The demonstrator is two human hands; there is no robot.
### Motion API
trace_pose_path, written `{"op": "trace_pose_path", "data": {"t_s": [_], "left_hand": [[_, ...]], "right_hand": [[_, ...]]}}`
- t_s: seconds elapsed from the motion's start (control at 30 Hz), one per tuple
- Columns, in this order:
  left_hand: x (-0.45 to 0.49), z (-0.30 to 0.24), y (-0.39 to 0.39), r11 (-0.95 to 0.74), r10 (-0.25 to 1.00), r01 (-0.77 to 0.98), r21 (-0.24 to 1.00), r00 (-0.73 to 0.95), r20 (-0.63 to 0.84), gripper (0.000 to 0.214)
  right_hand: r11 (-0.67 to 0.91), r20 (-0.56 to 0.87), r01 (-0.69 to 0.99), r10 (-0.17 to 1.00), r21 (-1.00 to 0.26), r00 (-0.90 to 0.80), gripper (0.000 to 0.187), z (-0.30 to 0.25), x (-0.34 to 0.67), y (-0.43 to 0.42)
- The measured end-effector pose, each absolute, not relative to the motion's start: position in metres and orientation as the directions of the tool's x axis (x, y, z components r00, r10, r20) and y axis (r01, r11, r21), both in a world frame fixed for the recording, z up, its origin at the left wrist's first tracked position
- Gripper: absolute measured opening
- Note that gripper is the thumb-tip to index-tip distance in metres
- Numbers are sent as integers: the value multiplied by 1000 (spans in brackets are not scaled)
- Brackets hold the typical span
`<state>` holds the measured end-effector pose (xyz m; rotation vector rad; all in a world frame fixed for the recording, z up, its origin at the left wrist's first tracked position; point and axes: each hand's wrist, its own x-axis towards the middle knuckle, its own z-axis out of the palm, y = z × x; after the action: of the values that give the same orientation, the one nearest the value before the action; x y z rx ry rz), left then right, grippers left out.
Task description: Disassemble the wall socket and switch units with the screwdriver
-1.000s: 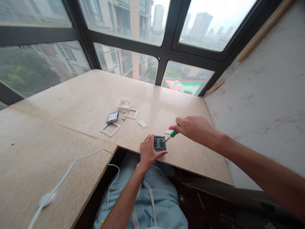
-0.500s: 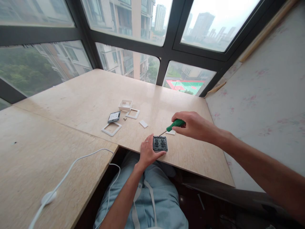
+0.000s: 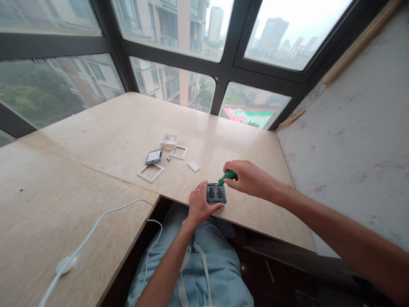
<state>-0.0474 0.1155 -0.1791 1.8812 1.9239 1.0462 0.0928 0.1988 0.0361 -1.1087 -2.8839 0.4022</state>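
A grey wall switch module (image 3: 216, 194), its inner mechanism facing up, lies at the front edge of the table. My left hand (image 3: 202, 201) grips it from the left, thumb along the near side and fingers at the far left corner. In my right hand (image 3: 246, 177) is a screwdriver (image 3: 228, 175) with a green handle, held at a slant. Its shaft reaches down over the left part of the module; whether the tip touches a screw is too small to tell.
Left of centre lie a white box (image 3: 169, 140), two white frames (image 3: 179, 152), a grey-and-white socket panel (image 3: 154, 156) and small screws (image 3: 168, 160). A white cover plate (image 3: 193, 166) is nearer. A white cable (image 3: 105, 215) crosses the left table; windows and a wall border the table.
My right hand has moved left and down, bringing the screwdriver from the module's far edge over its inside. My left hand keeps its hold on the module.
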Motion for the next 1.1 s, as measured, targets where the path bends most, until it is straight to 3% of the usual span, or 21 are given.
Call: {"op": "trace_pose_path", "data": {"t_s": [0.33, 0.6, 0.7, 0.83, 0.9, 0.97, 1.03, 1.1], "left_hand": [[-48, -177, 116, -81, 952, 761, 643, -132, 276, 101], [-47, -179, 116, -86, 950, 770, 632, -127, 285, 101], [-47, -178, 116, -83, 951, 770, 633, -129, 282, 101], [-46, -175, 116, -77, 954, 762, 643, -132, 271, 98], [-46, -174, 116, -79, 953, 762, 643, -131, 273, 97], [-46, -173, 116, -88, 950, 763, 640, -129, 284, 97], [-45, -172, 116, -88, 948, 767, 635, -130, 289, 97], [-45, -171, 116, -74, 949, 776, 627, -139, 284, 93]], "right_hand": [[702, -56, 653, 668, -286, -742, 12, 36, 92, 201], [691, -114, 690, 684, -216, -720, 13, 37, 91, 201], [678, -171, 727, 708, -110, -686, 17, 44, 87, 198], [683, -231, 702, 730, 203, -643, 51, 54, 76, 190], [696, -221, 659, 717, 284, -661, 55, 56, 68, 187], [744, -198, 620, 666, 248, -719, 43, 56, 63, 187], [849, -190, 515, 528, 116, -828, 21, 56, 61, 189], [931, -215, 362, 342, -58, -915, 23, 56, 61, 191]]}}
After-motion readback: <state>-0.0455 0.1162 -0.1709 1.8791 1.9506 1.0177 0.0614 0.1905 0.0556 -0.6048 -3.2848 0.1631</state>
